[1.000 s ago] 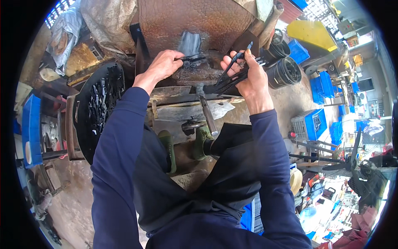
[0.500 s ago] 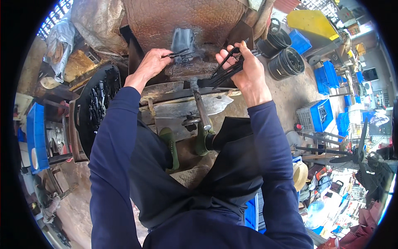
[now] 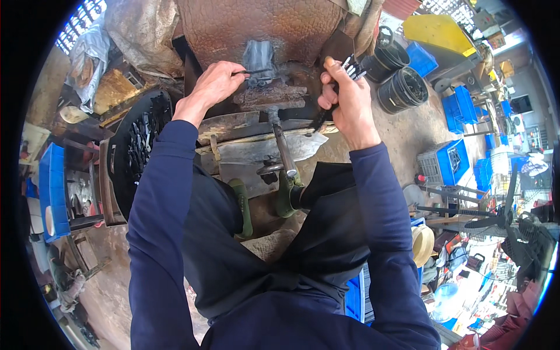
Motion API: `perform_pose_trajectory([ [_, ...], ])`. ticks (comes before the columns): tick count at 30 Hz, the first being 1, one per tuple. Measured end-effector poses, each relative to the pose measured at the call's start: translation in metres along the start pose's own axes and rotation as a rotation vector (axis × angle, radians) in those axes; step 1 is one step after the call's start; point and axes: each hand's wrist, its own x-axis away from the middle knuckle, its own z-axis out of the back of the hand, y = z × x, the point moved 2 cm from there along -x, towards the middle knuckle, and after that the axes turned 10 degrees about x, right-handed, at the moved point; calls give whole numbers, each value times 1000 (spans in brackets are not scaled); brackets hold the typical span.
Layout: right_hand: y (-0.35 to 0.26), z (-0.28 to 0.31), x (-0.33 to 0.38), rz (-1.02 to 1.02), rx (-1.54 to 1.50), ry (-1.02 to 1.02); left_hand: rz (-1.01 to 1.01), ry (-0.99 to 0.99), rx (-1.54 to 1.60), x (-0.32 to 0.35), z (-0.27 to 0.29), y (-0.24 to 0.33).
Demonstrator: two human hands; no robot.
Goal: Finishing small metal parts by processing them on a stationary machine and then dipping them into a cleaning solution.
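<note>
Between the thumb and fingers of my left hand (image 3: 214, 83) is a thin dark metal strip (image 3: 254, 72). Its far end reaches to the pale, worn fixture (image 3: 258, 56) at the middle of the machine. My right hand (image 3: 349, 102) is closed round a bundle of black metal strips (image 3: 353, 69). Their light-edged ends stick out beyond the thumb, and dark ends show below the palm. A rough, crusted block (image 3: 271, 96) lies between my hands, with a metal bar (image 3: 283, 146) running from it toward my feet.
On my left a black basin (image 3: 139, 137) holds many dark strips. Two black buckets (image 3: 402, 89) stand beyond my right hand. Blue crates (image 3: 452, 160) and a black fan (image 3: 504, 219) are farther right. A brown, cracked cover (image 3: 256, 26) rises ahead.
My right hand has turned its bundle, so the strips that pointed toward the block now point up and away. My left hand has shifted slightly right with its strip.
</note>
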Motion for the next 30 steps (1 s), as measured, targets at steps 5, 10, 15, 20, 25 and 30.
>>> perform_pose_trajectory([
  [5,0,-2,27,76,490,-39,110,53,49,0,11,-3],
  [10,37,6,48,174,1104,-325,160,156,-3,8,15,-28],
  [15,59,-10,81,689,1309,-466,210,100,22,13,19,-28],
  [20,63,-15,82,603,1206,-476,222,262,123,14,9,-16],
  [25,57,-22,60,612,1007,-271,168,309,145,8,17,-1],
  [30,27,-60,28,334,834,29,-62,682,301,9,17,42],
])
